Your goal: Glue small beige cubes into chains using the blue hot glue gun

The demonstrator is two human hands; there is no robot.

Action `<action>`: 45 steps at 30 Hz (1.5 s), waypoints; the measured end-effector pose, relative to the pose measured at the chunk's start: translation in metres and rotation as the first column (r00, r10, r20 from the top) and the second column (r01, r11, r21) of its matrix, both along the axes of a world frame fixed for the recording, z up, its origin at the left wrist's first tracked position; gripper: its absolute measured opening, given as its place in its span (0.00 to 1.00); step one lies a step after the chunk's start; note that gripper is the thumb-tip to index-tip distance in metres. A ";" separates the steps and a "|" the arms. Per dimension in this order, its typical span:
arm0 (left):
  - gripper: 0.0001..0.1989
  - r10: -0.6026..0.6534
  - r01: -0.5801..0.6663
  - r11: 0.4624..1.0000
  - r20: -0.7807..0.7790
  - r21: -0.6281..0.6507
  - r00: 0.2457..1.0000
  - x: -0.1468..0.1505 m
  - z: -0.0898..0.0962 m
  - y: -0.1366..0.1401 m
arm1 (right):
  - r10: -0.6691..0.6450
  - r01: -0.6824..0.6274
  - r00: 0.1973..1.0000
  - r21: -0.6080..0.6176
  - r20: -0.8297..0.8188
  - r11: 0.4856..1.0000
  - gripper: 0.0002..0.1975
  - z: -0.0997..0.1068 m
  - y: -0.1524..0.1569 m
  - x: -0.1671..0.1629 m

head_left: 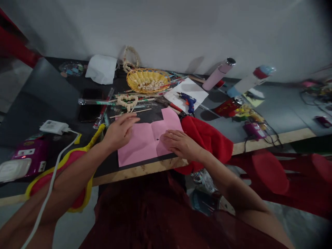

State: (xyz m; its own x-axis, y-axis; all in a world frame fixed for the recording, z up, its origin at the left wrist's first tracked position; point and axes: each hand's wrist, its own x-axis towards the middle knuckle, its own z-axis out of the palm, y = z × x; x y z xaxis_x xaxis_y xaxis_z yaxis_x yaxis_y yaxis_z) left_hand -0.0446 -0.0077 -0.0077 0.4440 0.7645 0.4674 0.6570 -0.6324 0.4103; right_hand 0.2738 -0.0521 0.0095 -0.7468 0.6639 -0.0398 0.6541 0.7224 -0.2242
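A creased sheet of pink paper point(141, 143) lies spread at the table's front edge, with a small dark spot near its middle. My right hand point(181, 143) rests on the right part of the sheet, fingers stretched out. Over the paper's upper left is my left hand point(120, 129), its fingers extended and slightly bent; whether it touches the sheet I cannot tell. Neither hand holds anything that shows. Just beyond the left fingertips sits a heart-shaped piece made of small pale bits point(127, 102), among thin sticks. Red cloth point(204, 138) lies beside the right hand.
Behind the paper stand a yellow wicker basket point(132, 81) of pale pieces and a blue glue gun point(188, 101) on white paper point(199, 91). A pink flask point(218, 76) leans right in view. A white cable point(55, 169) crosses my left forearm near a charger point(54, 127).
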 end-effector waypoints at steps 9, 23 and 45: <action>0.19 -0.185 0.183 0.983 -0.267 -0.030 0.946 0.003 0.000 -0.003 | -0.009 0.009 0.995 -0.005 -0.098 1.000 0.19 0.008 0.003 0.017; 0.22 0.348 -0.320 0.936 -0.252 0.147 0.903 -0.007 0.012 0.001 | -0.146 0.183 0.976 0.245 -0.163 0.952 0.17 0.040 0.157 -0.050; 0.19 0.313 -0.295 0.950 -0.355 0.105 0.881 -0.007 0.003 0.003 | -0.313 0.246 0.946 0.445 0.082 0.861 0.15 0.018 0.204 -0.116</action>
